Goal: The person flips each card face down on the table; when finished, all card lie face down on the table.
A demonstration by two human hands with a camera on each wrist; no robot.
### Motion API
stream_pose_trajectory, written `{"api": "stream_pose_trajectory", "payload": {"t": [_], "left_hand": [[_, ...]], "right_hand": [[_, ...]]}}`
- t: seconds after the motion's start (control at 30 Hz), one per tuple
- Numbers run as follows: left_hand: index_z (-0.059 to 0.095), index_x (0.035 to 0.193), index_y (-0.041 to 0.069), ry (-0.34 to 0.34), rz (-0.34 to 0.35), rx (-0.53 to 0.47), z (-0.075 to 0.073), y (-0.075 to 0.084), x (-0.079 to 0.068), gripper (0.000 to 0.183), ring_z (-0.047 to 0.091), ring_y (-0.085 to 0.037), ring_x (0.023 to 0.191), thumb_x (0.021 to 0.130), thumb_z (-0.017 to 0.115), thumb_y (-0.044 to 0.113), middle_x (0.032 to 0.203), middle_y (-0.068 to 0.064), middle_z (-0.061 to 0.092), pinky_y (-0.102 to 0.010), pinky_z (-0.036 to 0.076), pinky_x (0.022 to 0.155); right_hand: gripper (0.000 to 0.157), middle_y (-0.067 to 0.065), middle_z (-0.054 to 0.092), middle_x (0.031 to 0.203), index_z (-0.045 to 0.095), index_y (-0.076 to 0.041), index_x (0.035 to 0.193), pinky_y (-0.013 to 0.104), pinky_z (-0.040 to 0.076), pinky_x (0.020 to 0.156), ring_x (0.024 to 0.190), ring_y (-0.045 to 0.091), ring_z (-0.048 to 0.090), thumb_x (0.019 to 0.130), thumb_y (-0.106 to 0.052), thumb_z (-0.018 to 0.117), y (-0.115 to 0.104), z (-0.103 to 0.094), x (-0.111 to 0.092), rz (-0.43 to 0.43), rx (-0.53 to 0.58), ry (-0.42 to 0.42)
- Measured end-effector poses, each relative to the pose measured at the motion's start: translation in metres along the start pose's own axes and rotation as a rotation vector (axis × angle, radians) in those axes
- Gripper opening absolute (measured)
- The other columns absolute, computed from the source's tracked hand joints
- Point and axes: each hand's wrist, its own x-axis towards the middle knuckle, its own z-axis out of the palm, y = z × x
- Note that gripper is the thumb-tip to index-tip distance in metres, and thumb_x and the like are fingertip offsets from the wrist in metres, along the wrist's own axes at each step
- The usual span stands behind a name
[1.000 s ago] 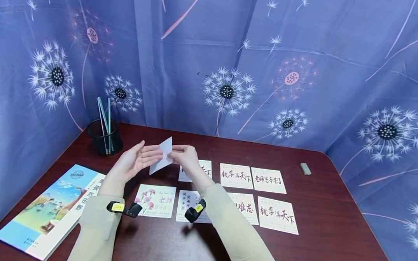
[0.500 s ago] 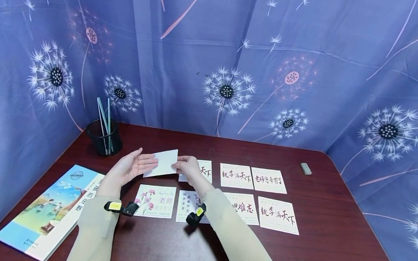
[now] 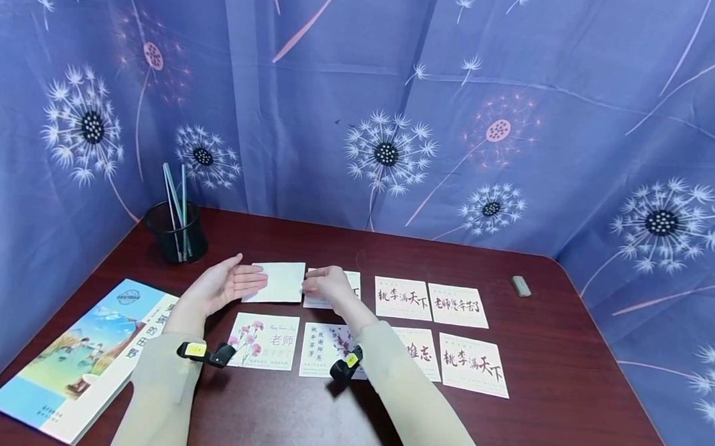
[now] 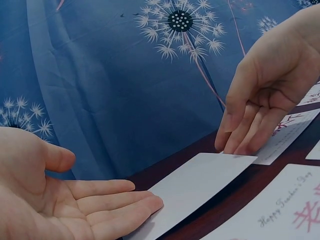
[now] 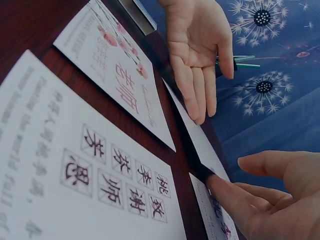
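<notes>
A blank white card (image 3: 284,283) lies at the left end of the back row of cards. Its plain side faces up, and one edge sits slightly above the table in the left wrist view. My left hand (image 3: 218,289) is palm up with straight fingers, the fingertips at the card's left edge. At its right edge is my right hand (image 3: 333,287), thumb spread apart from the fingers in the right wrist view (image 5: 270,195). That hand partly covers a card with red brush lettering (image 3: 353,291). In front lies a card with pink flowers (image 3: 265,342).
More lettered cards (image 3: 403,298) make two rows on the dark red table (image 3: 566,392). A picture book (image 3: 82,357) lies at left, with a black mesh pen holder (image 3: 177,238) behind it. An eraser (image 3: 520,286) sits at the far right. A blue dandelion curtain (image 3: 313,148) stands behind.
The white card has gone from upright between both hands to lying nearly flat on the table. My right hand has let go of its right edge; the left fingers stay at its left edge.
</notes>
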Motion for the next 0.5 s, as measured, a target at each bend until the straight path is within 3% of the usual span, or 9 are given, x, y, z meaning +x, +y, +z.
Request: {"api": "stream_pose_trajectory", "payload": {"t": [0.33,0.5], "left_hand": [[0.014,0.15,-0.015,0.036,-0.015,0.024,0.0011,0.001,-0.002,0.067,0.068,-0.015,0.107,0.108,0.024,0.037,0.137,-0.022,0.056,-0.034,0.044,0.105],[0.014,0.15,-0.015,0.033,-0.011,0.019,0.0012,0.0011,-0.0029,0.067,0.069,-0.015,0.106,0.108,0.024,0.037,0.127,-0.015,0.063,-0.034,0.045,0.104]], "right_hand": [[0.032,0.028,0.069,0.109,0.062,0.014,0.119,0.033,0.058,0.087,0.098,0.031,0.072,0.089,0.002,0.062,-0.0015,-0.0031,-0.0004,-0.001,0.03,0.005],[0.032,0.029,0.069,0.109,0.062,0.014,0.119,0.033,0.058,0.087,0.094,0.028,0.073,0.09,0.001,0.062,-0.0001,-0.0071,-0.0014,-0.024,0.037,-0.011]]}}
